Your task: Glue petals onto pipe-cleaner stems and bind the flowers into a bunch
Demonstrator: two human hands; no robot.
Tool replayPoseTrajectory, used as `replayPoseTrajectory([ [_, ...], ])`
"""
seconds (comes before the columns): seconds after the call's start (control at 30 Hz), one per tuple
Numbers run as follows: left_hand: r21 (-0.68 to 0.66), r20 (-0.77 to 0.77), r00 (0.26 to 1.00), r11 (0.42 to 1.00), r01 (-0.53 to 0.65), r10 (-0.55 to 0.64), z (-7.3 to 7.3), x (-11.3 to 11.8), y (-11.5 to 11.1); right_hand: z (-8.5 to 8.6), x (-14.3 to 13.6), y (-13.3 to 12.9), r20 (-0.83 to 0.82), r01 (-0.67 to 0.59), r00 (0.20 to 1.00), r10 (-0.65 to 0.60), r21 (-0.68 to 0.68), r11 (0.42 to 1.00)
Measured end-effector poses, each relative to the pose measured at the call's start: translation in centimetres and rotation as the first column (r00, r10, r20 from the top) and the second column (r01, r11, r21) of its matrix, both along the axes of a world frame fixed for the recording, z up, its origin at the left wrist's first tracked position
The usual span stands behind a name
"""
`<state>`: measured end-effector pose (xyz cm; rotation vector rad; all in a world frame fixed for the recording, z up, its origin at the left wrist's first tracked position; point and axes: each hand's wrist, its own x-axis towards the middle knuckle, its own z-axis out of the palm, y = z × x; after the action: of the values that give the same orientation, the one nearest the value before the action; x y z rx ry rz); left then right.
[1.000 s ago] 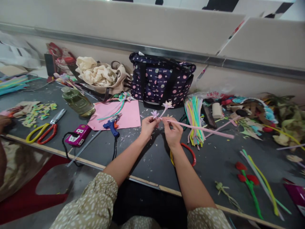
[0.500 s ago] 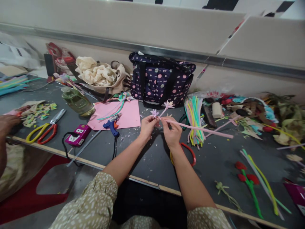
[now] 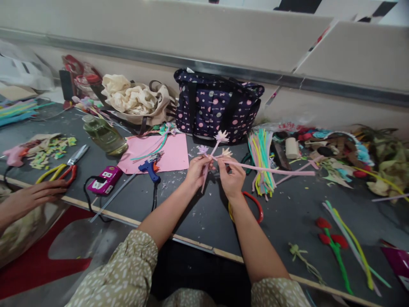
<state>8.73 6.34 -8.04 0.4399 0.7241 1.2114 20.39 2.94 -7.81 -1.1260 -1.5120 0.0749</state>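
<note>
My left hand [image 3: 197, 171] pinches the crossing stems of a small bunch of pipe-cleaner flowers [image 3: 221, 137], whose lilac, pale pink and cream heads fan out above the fingers. My right hand [image 3: 232, 175] is closed on a pink pipe cleaner [image 3: 271, 169] close to that crossing; its long free end sticks out to the right. Both hands are nearly together over the table, in front of the dark patterned bag [image 3: 217, 106]. Beneath my right forearm lie scissors with red and yellow handles [image 3: 255, 207], partly hidden.
A blue glue gun [image 3: 150, 169] rests on pink paper [image 3: 174, 149]. Bundled pipe cleaners [image 3: 262, 162] lie right of my hands. A green bottle [image 3: 104, 134], purple box [image 3: 105, 180] and open scissors [image 3: 74, 158] are leftward, with another person's hand [image 3: 38, 196] on the scissors' handles. Red flowers [image 3: 334, 238] lie at right.
The flower bunch has tilted, so its stems now show below my left hand and a cream head appears more clearly. At left, the other person's hand has moved right onto the scissors' handles.
</note>
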Motion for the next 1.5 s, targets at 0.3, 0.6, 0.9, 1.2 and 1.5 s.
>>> replayPoseTrajectory([
  [0.3,-0.029,0.043,0.992,0.992,0.122,-0.121,0.1,-0.2,0.1,0.6,1.0,0.3,0.044,0.122,0.991,-0.124,0.046,0.991],
  [0.6,-0.017,0.133,0.956,0.963,0.268,-0.263,0.0,-0.3,0.2,0.9,1.8,0.6,-0.003,-0.042,0.999,0.042,0.012,0.999],
  [0.9,0.022,-0.003,0.975,0.975,0.223,-0.223,-0.4,-0.3,0.3,0.7,1.8,0.7,0.086,-0.028,0.996,0.025,0.043,0.999],
  [1.2,0.075,-0.038,0.991,0.988,0.134,-0.131,-0.6,-0.1,0.3,0.8,1.8,0.6,0.097,0.028,0.995,-0.029,0.010,1.000],
  [1.5,0.098,-0.071,0.972,0.968,0.232,-0.226,-0.8,-0.1,0.0,1.1,2.4,0.6,-0.038,-0.045,0.998,0.044,-0.045,0.998],
])
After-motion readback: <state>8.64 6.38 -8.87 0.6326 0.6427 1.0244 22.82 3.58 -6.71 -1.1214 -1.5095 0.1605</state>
